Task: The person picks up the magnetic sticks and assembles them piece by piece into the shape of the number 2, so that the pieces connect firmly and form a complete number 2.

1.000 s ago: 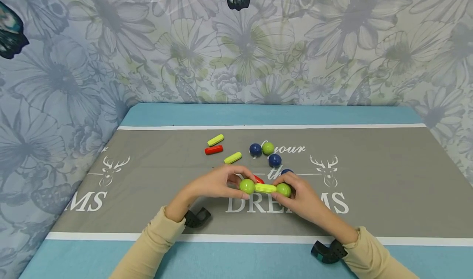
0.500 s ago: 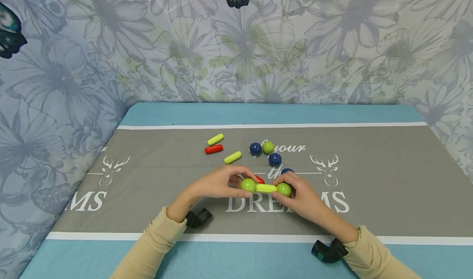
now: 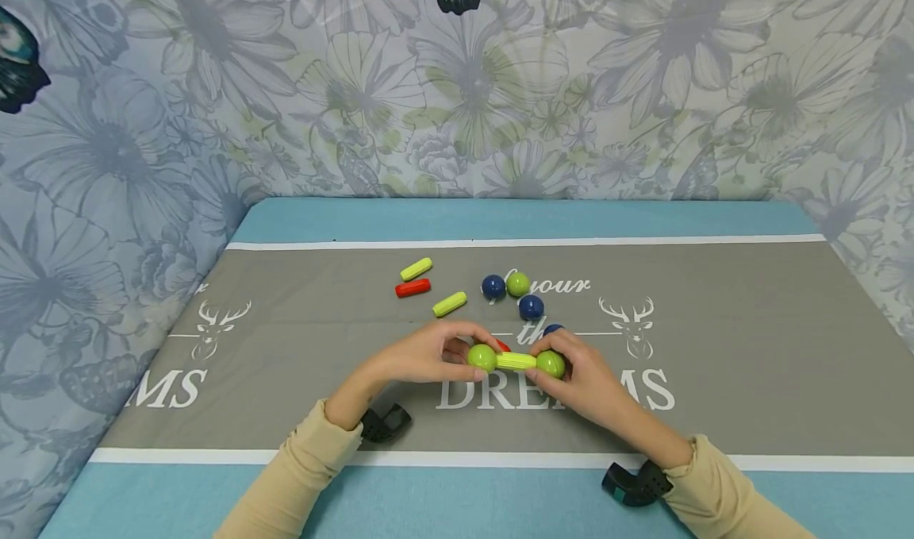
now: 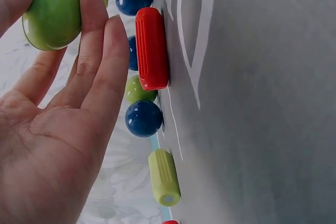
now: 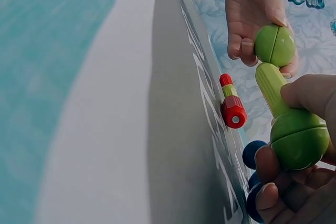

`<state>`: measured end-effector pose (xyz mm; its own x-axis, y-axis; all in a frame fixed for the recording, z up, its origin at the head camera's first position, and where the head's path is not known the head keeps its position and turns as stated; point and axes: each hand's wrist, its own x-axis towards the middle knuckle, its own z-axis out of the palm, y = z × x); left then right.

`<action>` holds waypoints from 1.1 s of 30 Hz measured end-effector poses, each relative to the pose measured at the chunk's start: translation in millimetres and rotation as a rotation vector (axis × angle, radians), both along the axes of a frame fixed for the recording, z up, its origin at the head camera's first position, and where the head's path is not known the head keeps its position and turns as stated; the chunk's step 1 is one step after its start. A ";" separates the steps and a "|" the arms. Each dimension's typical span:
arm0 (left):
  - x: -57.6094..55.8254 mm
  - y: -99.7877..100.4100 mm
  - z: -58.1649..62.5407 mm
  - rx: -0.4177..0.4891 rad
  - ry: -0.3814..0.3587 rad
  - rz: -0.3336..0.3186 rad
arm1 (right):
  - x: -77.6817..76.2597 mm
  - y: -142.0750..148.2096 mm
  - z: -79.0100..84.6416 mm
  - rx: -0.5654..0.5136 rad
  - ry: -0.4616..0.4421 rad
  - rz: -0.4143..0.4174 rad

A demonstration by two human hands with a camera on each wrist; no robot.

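My left hand (image 3: pixel 437 354) pinches a glossy green ball (image 3: pixel 481 357) between thumb and fingertips. Opposite it, my right hand (image 3: pixel 587 376) grips a second green ball (image 3: pixel 551 363). A ridged yellow-green rod (image 3: pixel 516 362) spans the two balls, its right end against the right ball and my right thumb resting near that joint. In the right wrist view the rod (image 5: pixel 271 87) meets the left ball (image 5: pixel 275 45) or nearly so; a hairline gap cannot be ruled out. Just behind the hands lies a red rod (image 4: pixel 152 49), mostly hidden in the head view.
Beyond the hands, blue balls (image 3: pixel 531 308) and a green ball (image 3: pixel 518 285) sit on the grey printed runner (image 3: pixel 750 348). Further left lie two yellow-green rods (image 3: pixel 450 305) and a red rod (image 3: pixel 412 288). A floral wall covering (image 3: pixel 471 110) rises behind the table.
The left hand and its green ball have shifted slightly to the right. Both hands keep their hold, and the loose pieces stay where they were.
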<state>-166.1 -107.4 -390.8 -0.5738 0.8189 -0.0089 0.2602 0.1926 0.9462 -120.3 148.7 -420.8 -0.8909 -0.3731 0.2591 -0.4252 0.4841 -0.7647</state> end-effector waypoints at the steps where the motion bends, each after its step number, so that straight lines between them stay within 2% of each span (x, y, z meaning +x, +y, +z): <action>1: -0.1 -0.1 -0.3 0.007 -0.012 -0.005 | 0.0 0.0 -0.1 0.001 0.000 -0.001; 9: -3.7 -2.4 -5.5 0.071 -0.090 -0.036 | -0.1 0.3 -0.1 0.002 0.007 0.002; 15: -4.8 -3.0 -5.0 0.067 -0.142 -0.034 | -0.6 0.6 -0.9 0.003 0.025 0.001; 24: -5.8 -3.4 -6.8 0.074 -0.147 -0.070 | 1.2 -0.7 -1.8 0.010 0.042 0.019; 27: -5.2 -2.6 -6.7 0.053 -0.152 -0.061 | 1.7 -1.4 -1.3 0.011 0.040 0.019; 33: -2.4 -1.2 -6.5 -0.009 -0.131 0.001 | 1.5 -1.6 -1.3 0.010 0.033 0.009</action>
